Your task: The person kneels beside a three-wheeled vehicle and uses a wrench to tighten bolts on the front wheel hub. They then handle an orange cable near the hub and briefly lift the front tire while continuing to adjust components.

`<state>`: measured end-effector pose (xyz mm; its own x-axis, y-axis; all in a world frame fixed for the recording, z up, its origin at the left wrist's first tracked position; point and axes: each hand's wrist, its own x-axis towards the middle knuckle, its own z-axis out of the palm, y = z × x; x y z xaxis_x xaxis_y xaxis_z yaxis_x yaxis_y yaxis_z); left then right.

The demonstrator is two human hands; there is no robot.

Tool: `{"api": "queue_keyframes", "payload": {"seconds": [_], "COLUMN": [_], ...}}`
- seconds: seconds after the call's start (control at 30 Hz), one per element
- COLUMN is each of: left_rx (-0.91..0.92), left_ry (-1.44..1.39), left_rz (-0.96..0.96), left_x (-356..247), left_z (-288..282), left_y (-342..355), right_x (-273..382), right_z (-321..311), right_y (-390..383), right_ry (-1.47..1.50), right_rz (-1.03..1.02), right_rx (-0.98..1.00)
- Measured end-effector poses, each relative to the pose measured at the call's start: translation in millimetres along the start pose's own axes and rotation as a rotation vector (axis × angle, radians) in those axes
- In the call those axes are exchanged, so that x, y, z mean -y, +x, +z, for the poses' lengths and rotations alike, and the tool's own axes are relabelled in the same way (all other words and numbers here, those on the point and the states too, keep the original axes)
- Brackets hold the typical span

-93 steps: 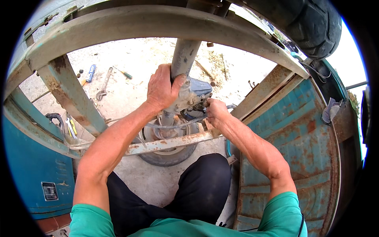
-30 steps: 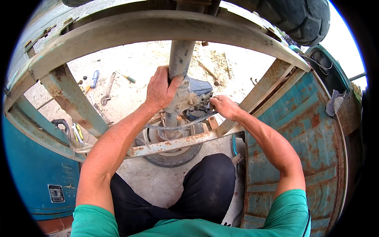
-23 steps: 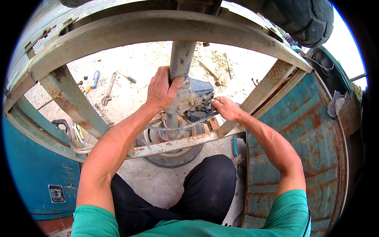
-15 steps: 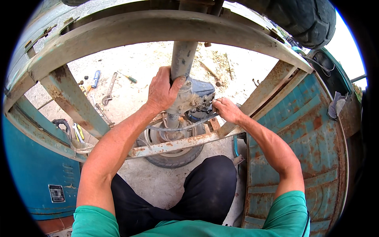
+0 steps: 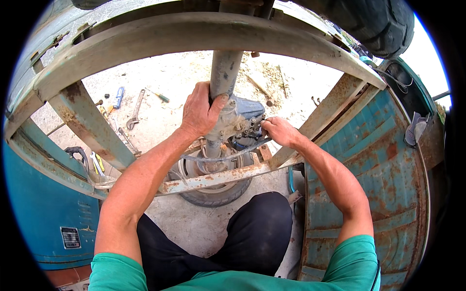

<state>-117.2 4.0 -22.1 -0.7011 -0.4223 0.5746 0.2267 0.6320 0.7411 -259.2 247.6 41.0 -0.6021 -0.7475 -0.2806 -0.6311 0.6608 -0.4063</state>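
My left hand (image 5: 201, 106) grips the grey axle tube (image 5: 224, 72) just above the gear housing (image 5: 245, 111), which has a blue-grey casing with several bolts on its face. At those bolts, my right hand (image 5: 279, 131) has its fingers pinched; whatever they hold is hidden by the fingers. A grey corrugated sleeve (image 5: 223, 158) curves below the housing toward my right hand. Behind the lower frame rail lies a wheel (image 5: 208, 198) with a black tyre, around the lower end of the tube.
A rusty steel frame (image 5: 160, 31) surrounds the axle. An adjustable wrench (image 5: 136, 110), screwdriver (image 5: 158, 94) and spanners (image 5: 97, 164) lie at left. A blue panel (image 5: 43, 199) stands left, a rusty turquoise panel (image 5: 359, 194) right, a big tyre (image 5: 378, 26) upper right.
My left hand has stayed on the tube. My right hand has shifted slightly among the bolts, a little upward in the last half second. The whole view has moved slightly since the oldest frame.
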Motion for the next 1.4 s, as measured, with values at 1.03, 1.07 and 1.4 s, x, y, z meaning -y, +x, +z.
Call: {"api": "queue_keyframes", "payload": {"seconds": [1.03,1.07,1.4], "left_rx": [0.091,0.172,-0.238], "left_ry": [0.33,0.419,0.32], "left_rz": [-0.093,-0.157,0.794], "left_x": [-34.4,-55.6,-275.5], "left_z": [-25.6,-31.9,-212.4], "left_y": [-3.3,-4.6,-24.2], "right_x": [-24.0,-18.9,-19.8], "right_z": [24.2,23.6,15.3], "right_y": [12.4,5.7,-17.1], "right_ry": [0.133,0.189,0.099], "right_rz": [0.005,0.043,-0.028], "right_rx": [-0.104,-0.101,-0.217]}}
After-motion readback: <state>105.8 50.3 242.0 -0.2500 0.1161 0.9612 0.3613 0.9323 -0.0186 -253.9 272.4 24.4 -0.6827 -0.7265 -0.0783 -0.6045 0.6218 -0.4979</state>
